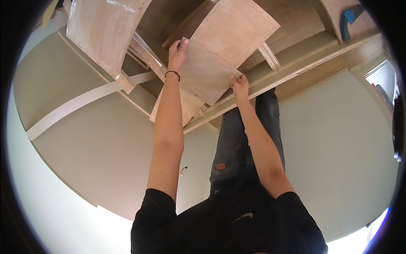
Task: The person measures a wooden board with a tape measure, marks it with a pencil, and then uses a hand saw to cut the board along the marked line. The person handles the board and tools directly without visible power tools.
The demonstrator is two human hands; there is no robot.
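A thin light-brown plywood sheet [203,74] is held between my two hands. My left hand [177,53] grips its far left corner, with the thumb on the upper face. At the right corner, my right hand [240,86] pinches the edge with thumb and fingers. A second, paler plywood sheet [237,27] lies against the far edge of the held one; I cannot tell whether they overlap or only meet. Another piece of plywood [192,105] shows partly from under the near left side of the held sheet.
A large plywood board [103,36] stands out at upper left, above wooden strips [144,51]. A long wooden rail [292,70] crosses in front of my legs. At upper right lies a tool with a blue and black handle [347,23]. A white strip [80,99] curves across the left.
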